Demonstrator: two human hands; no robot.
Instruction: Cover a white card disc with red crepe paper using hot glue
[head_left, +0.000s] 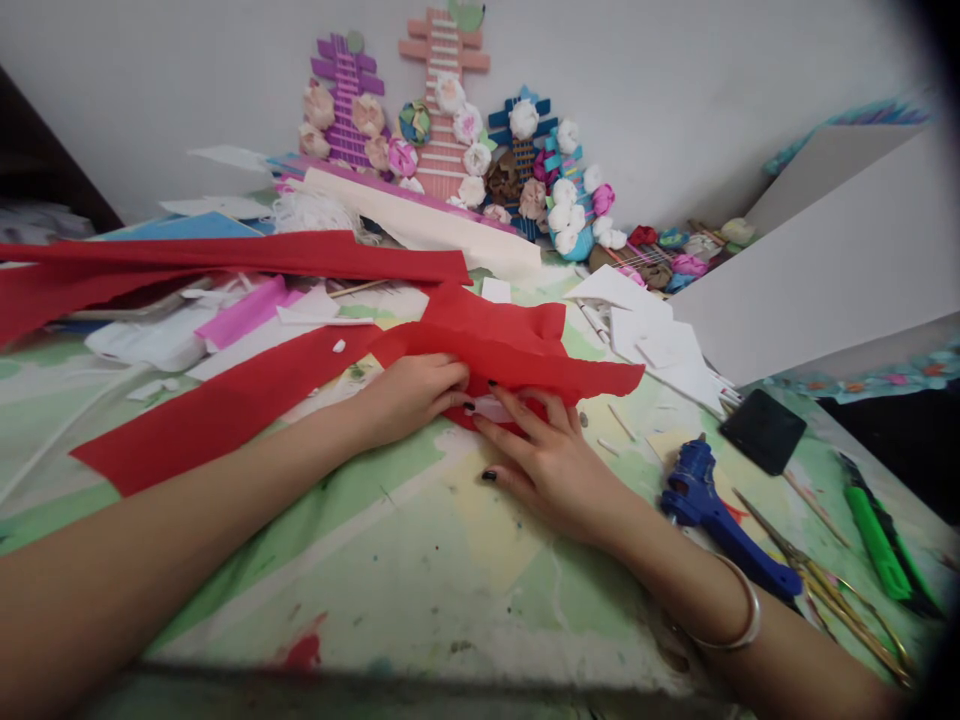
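A piece of red crepe paper [517, 350] lies crumpled in front of me, its near edge curling up over my fingers. My left hand [416, 395] is closed at its left side, thumb and fingers pinching the paper. A small white piece [495, 408] shows between my two hands on the red paper. Over its right part rests my right hand [551, 450], with fingers spread, thumb apart and fingertips touching the white piece and the paper. The red edge partly covers some of the fingers. A red strip [225, 410] lies beneath and beyond my left forearm.
On the right are a blue glue gun [697, 490], gold scissors [832, 585], a green utility knife [877, 540] and a black square [763, 430]. White foam scraps [652, 335] lie behind. Long red paper [300, 255] is at left; flower-decorated stick crafts [442, 110] lean on the wall.
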